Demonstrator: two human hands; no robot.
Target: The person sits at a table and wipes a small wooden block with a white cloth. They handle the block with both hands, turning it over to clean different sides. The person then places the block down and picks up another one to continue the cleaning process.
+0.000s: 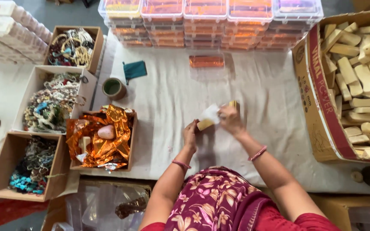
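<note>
Over the white cloth (253,94), pale wooden block (205,124) half-wrapped in white paper (210,113), clasped by left hand (189,135) and right hand (231,120).

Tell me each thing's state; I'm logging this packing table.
Wooden block: held in both hands, half wrapped in white paper.
Left hand: gripping the block's end.
Right hand: pressing the paper.
Large carton: open, full of blocks.
Tape roll: lying flat.
Clear boxes: lidded, stacked.
</note>
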